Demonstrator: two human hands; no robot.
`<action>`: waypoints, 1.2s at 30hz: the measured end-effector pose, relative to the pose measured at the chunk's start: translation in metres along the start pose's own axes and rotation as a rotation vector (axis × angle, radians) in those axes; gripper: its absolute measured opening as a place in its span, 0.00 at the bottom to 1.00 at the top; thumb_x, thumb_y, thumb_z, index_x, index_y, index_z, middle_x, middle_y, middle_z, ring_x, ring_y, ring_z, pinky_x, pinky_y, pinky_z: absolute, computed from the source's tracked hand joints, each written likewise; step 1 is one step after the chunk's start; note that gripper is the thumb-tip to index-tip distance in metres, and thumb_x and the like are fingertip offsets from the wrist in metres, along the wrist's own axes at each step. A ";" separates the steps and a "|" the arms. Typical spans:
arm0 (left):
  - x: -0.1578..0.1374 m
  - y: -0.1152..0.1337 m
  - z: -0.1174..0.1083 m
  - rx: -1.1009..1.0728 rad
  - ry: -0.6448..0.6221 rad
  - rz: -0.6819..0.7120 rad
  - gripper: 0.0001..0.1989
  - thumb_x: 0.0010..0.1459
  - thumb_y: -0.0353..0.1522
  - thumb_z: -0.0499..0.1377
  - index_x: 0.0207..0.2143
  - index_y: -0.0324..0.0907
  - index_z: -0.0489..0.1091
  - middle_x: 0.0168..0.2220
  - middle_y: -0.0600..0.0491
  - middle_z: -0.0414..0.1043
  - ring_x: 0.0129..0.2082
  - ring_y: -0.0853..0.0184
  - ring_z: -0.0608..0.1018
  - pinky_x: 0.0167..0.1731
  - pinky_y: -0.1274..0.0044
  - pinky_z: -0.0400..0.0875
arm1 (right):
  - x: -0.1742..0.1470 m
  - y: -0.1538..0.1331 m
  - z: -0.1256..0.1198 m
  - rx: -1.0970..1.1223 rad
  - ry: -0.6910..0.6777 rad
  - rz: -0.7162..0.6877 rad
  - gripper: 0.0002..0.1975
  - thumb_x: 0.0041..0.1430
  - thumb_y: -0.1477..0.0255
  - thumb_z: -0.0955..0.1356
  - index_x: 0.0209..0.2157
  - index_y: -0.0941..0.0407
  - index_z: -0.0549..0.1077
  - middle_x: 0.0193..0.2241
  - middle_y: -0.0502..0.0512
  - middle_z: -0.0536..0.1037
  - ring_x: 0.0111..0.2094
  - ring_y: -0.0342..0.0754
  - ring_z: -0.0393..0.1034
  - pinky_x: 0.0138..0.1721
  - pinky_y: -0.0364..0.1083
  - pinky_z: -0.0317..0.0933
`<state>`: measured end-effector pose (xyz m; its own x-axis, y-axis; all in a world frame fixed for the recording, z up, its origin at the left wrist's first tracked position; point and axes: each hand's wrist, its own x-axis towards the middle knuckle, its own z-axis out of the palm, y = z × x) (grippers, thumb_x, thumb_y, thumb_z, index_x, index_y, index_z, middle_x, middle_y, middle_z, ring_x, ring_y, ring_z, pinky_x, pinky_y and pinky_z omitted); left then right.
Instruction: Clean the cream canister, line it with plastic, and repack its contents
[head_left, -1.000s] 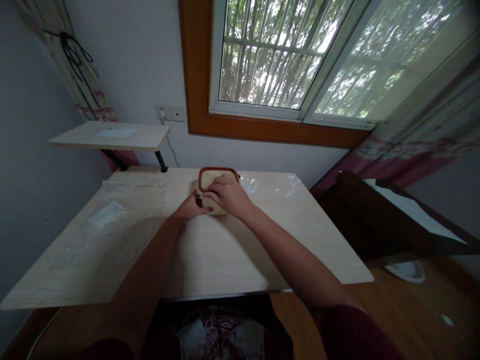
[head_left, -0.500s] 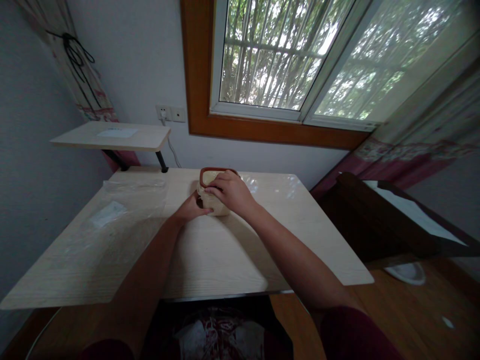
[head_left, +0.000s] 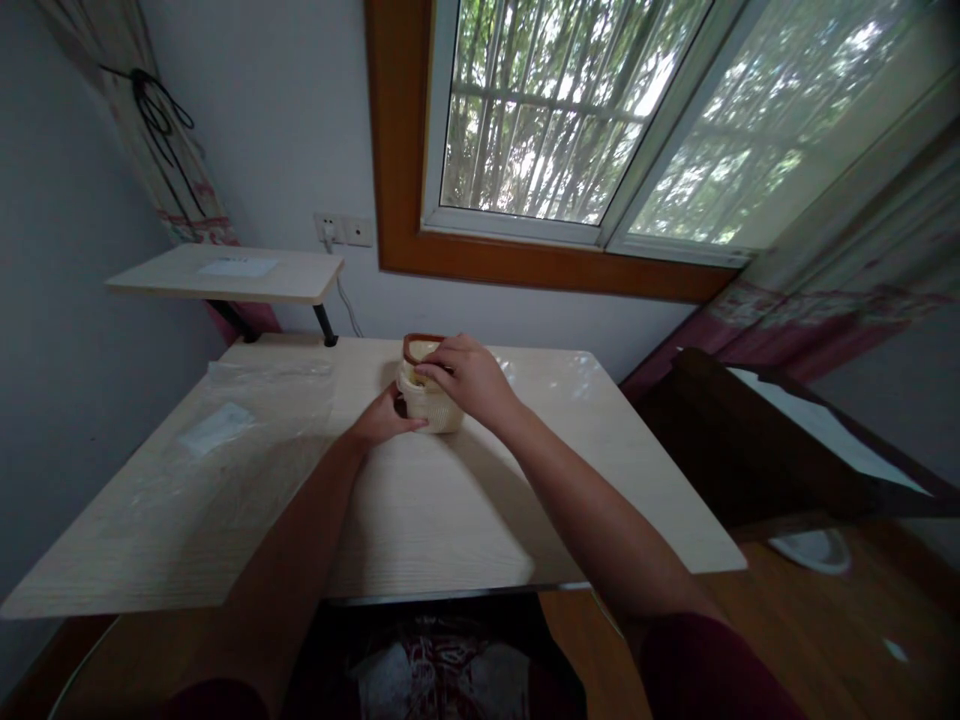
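A small cream basket [head_left: 436, 408] with a ribbed, woven-looking side stands on the table near its back edge. Along its far top runs a brown band [head_left: 417, 348], partly covered by fingers; whether this is a rim or a handle I cannot tell. My left hand [head_left: 384, 418] grips the basket's left side, thumb low at the front. From above and the right, my right hand [head_left: 474, 375] closes its fingers over the basket's top by the brown band. Something yellowish shows inside the opening, too small to make out.
Clear plastic wrapping [head_left: 255, 430] with a white label lies on the left of the pale table [head_left: 450, 520]. A raised shelf [head_left: 225, 275] stands at the back left. Behind are a wall socket [head_left: 343, 230] and a window. Dark furniture [head_left: 780, 440] stands to the right.
My right hand has shifted slightly at the basket's top. Less of the brown band shows, and a cream edge appears below it. My left hand keeps its grip.
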<state>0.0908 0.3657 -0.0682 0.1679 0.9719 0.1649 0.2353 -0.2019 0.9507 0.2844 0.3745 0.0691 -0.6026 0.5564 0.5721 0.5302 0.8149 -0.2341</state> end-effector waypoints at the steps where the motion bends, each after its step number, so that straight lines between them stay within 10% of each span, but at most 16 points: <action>1: 0.000 -0.001 0.000 -0.014 -0.004 0.004 0.45 0.42 0.35 0.76 0.60 0.38 0.61 0.58 0.37 0.71 0.55 0.50 0.77 0.56 0.61 0.73 | 0.001 0.000 -0.002 0.010 0.008 0.006 0.10 0.67 0.66 0.70 0.38 0.56 0.83 0.35 0.56 0.81 0.40 0.50 0.70 0.46 0.48 0.60; 22: -0.002 0.003 0.000 -0.076 -0.012 -0.011 0.44 0.40 0.33 0.76 0.59 0.38 0.63 0.60 0.37 0.70 0.57 0.50 0.76 0.59 0.60 0.71 | -0.007 0.017 -0.040 0.042 0.159 0.054 0.09 0.66 0.66 0.70 0.37 0.54 0.83 0.35 0.56 0.82 0.42 0.52 0.72 0.47 0.51 0.63; 36: 0.001 -0.005 0.000 -0.032 0.007 -0.034 0.44 0.40 0.32 0.76 0.59 0.38 0.64 0.59 0.37 0.71 0.57 0.50 0.76 0.59 0.59 0.71 | -0.106 0.092 -0.044 -0.099 0.185 0.232 0.09 0.66 0.66 0.70 0.39 0.53 0.83 0.36 0.58 0.82 0.40 0.54 0.74 0.46 0.54 0.64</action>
<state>0.0897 0.3678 -0.0723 0.1536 0.9790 0.1341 0.2098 -0.1650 0.9637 0.4232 0.3835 0.0218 -0.3450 0.6795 0.6475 0.7018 0.6449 -0.3028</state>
